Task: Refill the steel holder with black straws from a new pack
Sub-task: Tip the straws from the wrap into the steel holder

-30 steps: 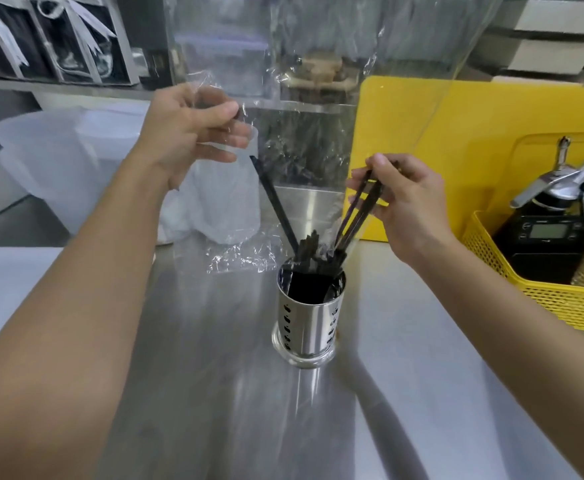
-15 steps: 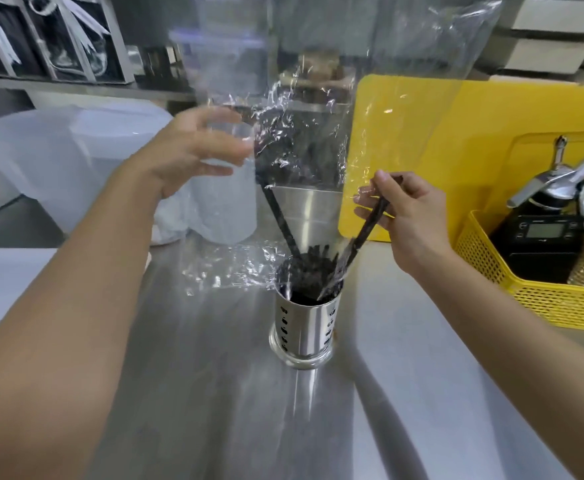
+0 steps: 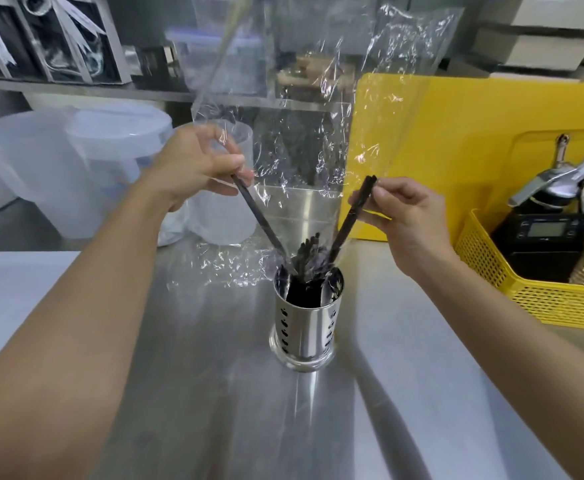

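Observation:
A perforated steel holder (image 3: 306, 329) stands on the steel counter with black straws (image 3: 309, 252) bunched inside it. A clear plastic pack (image 3: 304, 109) hangs upright over the holder, its lower end draped around the straws. My left hand (image 3: 198, 164) pinches the pack together with one black straw (image 3: 261, 220) that leans out to the left. My right hand (image 3: 406, 216) grips the top of another few straws (image 3: 351, 220) leaning right, through the plastic.
A yellow cutting board (image 3: 474, 140) leans behind the holder. At the right a yellow basket (image 3: 532, 299) holds a scale and tools. Translucent plastic jugs (image 3: 76, 161) stand at the back left, and a white board (image 3: 10, 296) lies on the left.
My left hand came down from the pack's upper part and now holds the left-leaning straw. My right hand shifted a little along its straws. The pack sank lower around the holder.

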